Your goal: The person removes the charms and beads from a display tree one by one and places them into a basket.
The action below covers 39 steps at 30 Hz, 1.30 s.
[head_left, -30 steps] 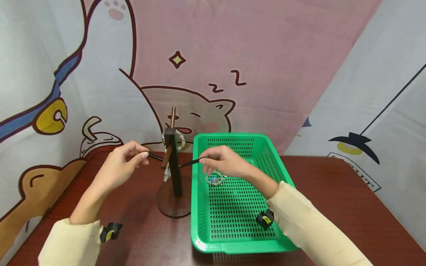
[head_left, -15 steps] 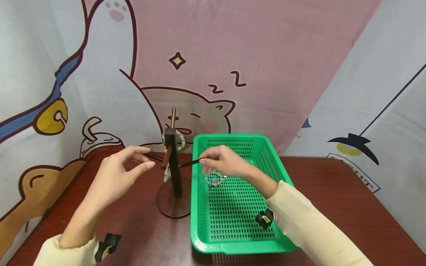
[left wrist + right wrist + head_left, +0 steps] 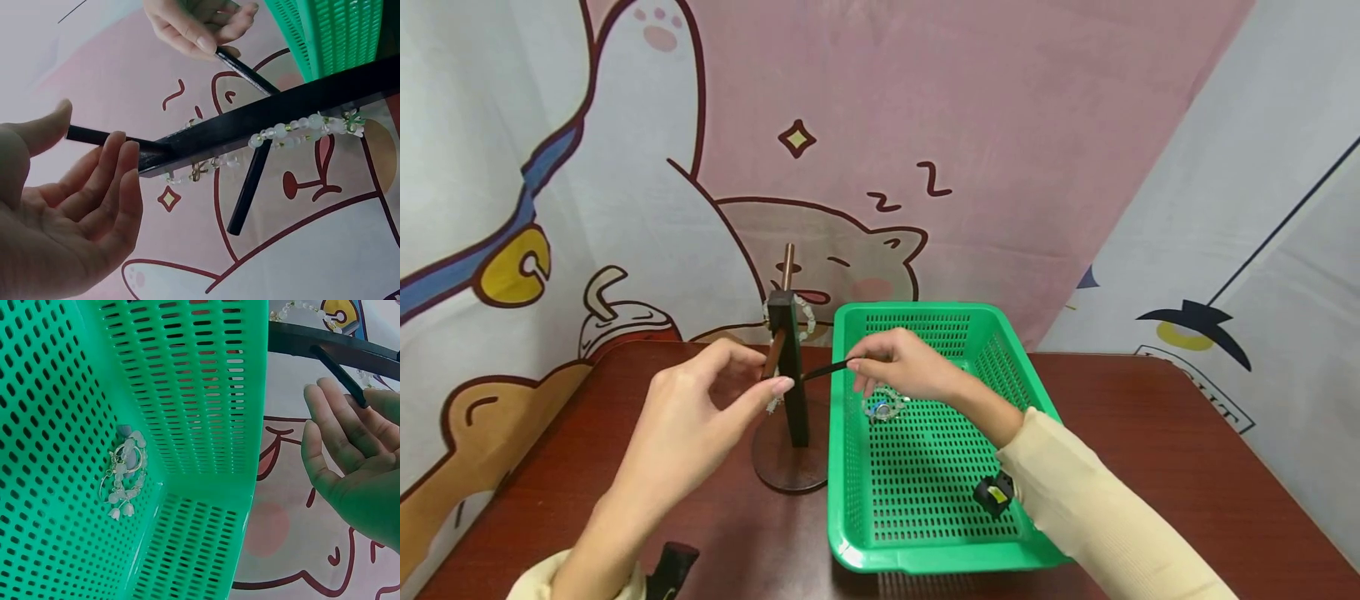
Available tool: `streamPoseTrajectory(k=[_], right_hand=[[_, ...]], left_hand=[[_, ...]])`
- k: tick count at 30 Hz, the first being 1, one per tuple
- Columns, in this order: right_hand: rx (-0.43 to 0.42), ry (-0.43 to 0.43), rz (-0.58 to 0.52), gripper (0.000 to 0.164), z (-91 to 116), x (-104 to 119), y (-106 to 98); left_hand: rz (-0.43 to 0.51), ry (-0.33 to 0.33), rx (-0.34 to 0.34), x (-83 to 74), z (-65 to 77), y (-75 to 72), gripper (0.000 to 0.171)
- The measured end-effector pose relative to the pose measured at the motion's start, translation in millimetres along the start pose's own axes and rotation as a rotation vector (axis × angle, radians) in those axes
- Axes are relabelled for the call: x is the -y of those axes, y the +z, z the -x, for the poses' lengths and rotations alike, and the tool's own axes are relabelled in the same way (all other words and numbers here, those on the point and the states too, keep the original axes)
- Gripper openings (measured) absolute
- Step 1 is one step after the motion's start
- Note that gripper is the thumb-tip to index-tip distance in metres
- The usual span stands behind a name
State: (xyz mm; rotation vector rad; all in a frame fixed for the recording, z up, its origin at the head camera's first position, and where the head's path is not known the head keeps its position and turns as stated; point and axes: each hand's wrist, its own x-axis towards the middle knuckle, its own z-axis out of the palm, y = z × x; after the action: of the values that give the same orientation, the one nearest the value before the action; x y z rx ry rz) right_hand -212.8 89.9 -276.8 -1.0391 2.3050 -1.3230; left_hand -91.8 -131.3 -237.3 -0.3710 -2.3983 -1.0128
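Note:
A dark wooden jewelry stand (image 3: 788, 367) has a square post on a round base, with pegs on several sides. My right hand (image 3: 898, 360) pinches the tip of its right peg (image 3: 826, 369) between thumb and fingers. My left hand (image 3: 700, 408) is at the brown front peg (image 3: 772, 354), thumb and fingers apart on either side of its end. The left wrist view has the fingertips (image 3: 115, 140) overlapping that peg. Pale beaded bracelets hang on the stand, one (image 3: 807, 317) near the top and another (image 3: 300, 131) on a lower peg; the left hand partly hides the latter in the head view.
A green perforated basket (image 3: 951, 557) stands right of the stand, under the right forearm. Inside lie pale beaded bracelets (image 3: 128, 465) with flower charms, in a small heap. The reddish-brown table (image 3: 1120, 442) runs back to a cartoon-printed cloth (image 3: 1037, 167).
My left hand lets go of the stand's left peg, opens, and moves right to the front peg. The right hand keeps its pinch on the right peg.

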Motion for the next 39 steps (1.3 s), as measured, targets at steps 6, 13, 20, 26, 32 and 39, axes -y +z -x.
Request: streamPoseTrajectory(k=[6,13,20,26,32,39], right_hand=[[0.001,-0.003,-0.002,0.021,0,-1,0],[0.007,-0.004,-0.004,0.021,2,-1,0],[0.044,-0.031,0.014,0.016,5,-1,-3],[0.106,-0.023,0.024,0.021,11,-1,-6],[0.165,-0.029,0.01,0.021,15,-6,-9],[0.165,-0.028,-0.03,0.017,17,-8,-10]], left_hand=[[-0.035,0.015,-0.036,-3.0,0.3,2.6,0.015],[-0.099,0.073,-0.066,-2.4,1.3,0.8,0.01],[-0.095,0.082,-0.015,3.7,0.7,-8.1,0.007],[-0.06,0.071,0.086,13.4,-5.5,-19.9,0.01],[-0.046,0.037,0.214,23.5,-15.7,-33.0,0.011],[0.004,0.0,0.325,38.1,-28.5,-43.6,0.014]])
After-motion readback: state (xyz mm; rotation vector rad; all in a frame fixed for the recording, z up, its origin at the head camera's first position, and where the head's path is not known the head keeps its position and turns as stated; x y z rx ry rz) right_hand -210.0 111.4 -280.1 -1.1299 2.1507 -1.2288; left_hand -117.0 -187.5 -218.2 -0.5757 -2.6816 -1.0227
